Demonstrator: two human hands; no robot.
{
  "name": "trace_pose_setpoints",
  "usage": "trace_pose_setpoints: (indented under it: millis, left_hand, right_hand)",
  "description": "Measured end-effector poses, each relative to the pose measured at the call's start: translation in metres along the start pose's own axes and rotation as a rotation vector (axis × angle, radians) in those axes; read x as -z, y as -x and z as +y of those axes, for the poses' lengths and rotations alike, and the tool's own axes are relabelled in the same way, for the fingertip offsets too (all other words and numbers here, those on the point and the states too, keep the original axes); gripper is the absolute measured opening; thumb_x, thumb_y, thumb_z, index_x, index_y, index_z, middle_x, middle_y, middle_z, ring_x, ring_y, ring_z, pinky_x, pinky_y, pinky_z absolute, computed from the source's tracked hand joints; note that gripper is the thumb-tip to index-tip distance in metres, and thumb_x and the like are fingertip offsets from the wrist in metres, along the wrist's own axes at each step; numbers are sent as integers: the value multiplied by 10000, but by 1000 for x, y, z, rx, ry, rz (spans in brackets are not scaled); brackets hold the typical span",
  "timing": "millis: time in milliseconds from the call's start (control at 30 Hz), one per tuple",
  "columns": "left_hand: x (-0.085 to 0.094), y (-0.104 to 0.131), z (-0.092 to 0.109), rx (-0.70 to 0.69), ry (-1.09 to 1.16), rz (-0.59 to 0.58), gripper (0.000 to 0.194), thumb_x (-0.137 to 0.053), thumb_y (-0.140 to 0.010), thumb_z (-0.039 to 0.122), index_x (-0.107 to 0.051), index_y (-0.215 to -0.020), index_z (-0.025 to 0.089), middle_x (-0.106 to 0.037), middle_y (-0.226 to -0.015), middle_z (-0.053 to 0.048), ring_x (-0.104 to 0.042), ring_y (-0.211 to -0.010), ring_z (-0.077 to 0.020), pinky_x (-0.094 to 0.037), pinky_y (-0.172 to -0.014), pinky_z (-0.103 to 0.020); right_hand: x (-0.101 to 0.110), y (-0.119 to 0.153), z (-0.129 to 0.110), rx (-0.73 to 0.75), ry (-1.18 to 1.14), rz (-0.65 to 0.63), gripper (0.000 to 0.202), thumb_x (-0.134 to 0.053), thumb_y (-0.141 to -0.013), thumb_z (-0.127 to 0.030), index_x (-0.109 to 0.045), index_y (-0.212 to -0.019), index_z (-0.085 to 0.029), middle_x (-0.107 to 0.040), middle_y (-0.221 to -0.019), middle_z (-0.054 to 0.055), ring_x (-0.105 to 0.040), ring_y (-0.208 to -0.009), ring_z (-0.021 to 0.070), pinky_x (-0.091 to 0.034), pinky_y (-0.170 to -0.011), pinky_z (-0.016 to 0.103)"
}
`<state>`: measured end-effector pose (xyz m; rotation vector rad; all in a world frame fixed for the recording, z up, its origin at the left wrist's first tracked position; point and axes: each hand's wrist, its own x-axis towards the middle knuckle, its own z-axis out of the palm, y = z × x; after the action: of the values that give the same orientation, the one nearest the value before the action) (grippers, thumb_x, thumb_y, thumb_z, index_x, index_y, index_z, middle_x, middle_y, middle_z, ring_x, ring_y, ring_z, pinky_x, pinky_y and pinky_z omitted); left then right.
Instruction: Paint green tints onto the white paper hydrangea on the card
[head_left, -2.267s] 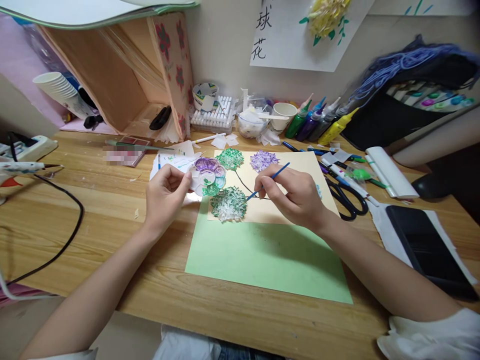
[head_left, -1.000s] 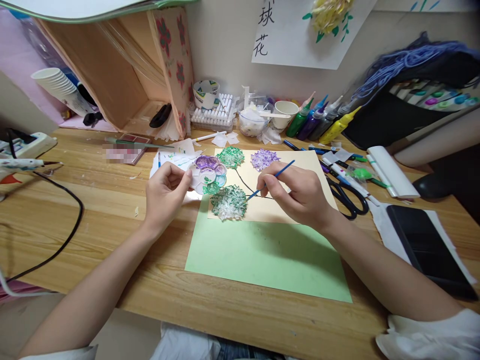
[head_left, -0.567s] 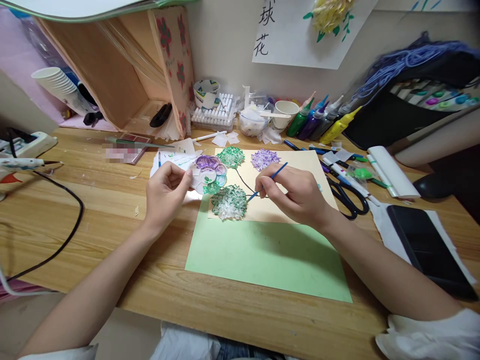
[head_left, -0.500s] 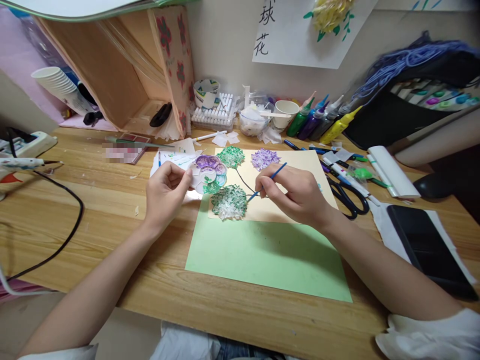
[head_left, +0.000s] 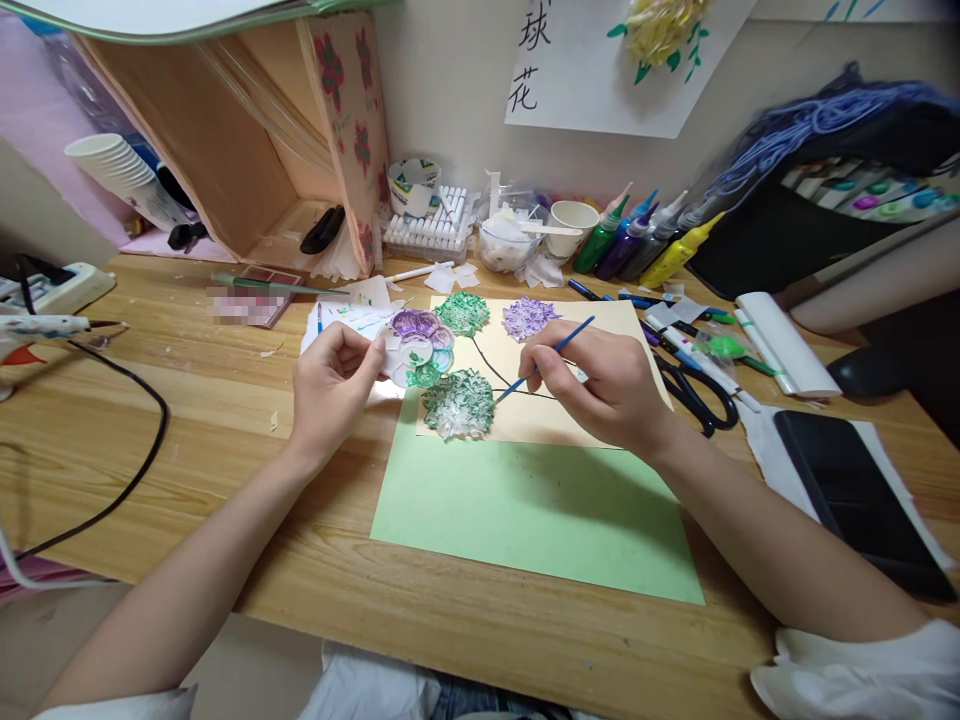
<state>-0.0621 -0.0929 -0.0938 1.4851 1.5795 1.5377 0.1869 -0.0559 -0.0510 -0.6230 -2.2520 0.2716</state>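
Between thumb and fingers, my left hand (head_left: 336, 385) holds a round paint palette (head_left: 416, 350) smeared with purple, green and pale blue. My right hand (head_left: 596, 380) grips a thin blue paintbrush (head_left: 559, 348), its tip at the right edge of a green-and-white ruffled flower (head_left: 459, 404). That flower lies on a cream sheet (head_left: 566, 428), which rests on a larger green sheet (head_left: 525, 520). Above it on the cream sheet are a green flower (head_left: 462, 314) and a purple flower (head_left: 529, 318). Dark stem lines (head_left: 487, 357) run from the flowers, partly hidden by my right hand.
Black-handled scissors (head_left: 697, 395) and scattered pens lie right of the sheets, with a black phone-like slab (head_left: 855, 495) beyond. Paint bottles (head_left: 634, 240), a paper cup (head_left: 571, 225) and a marker box (head_left: 435, 225) line the wall. A glue gun (head_left: 45, 328) with a black cord sits left.
My right hand has shifted slightly right and the brush leans lower, its tip staying at the flower's edge. My left hand and the palette are nearly still.
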Motion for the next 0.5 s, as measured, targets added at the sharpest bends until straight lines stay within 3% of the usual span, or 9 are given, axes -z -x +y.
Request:
trace_pose_setpoints:
  millis: [367,500]
  left_hand:
    - [0,0,0,10,-11,5,255,-706,-770,335,-511,-659,214,-612,-601,18,-628,-546,-125,-555,-533,-238]
    - [0,0,-1,7,-9,-3,261,-708,-771,347,-511,-663,213,-614,-605,15,-630,-548,-128,-554,-531,-241]
  right_hand:
    - [1,0,-2,6,-21,-4,236,-412,-932,-187,-542,-736,-207,-610,-628,-1,-559,-553,114,-440,-551,248]
    - [-1,1,-3,80,-75,-23,230,-405,-932,-175,-532,-743,-203,-598,-615,10,-555,-569,120,-444,-565,257]
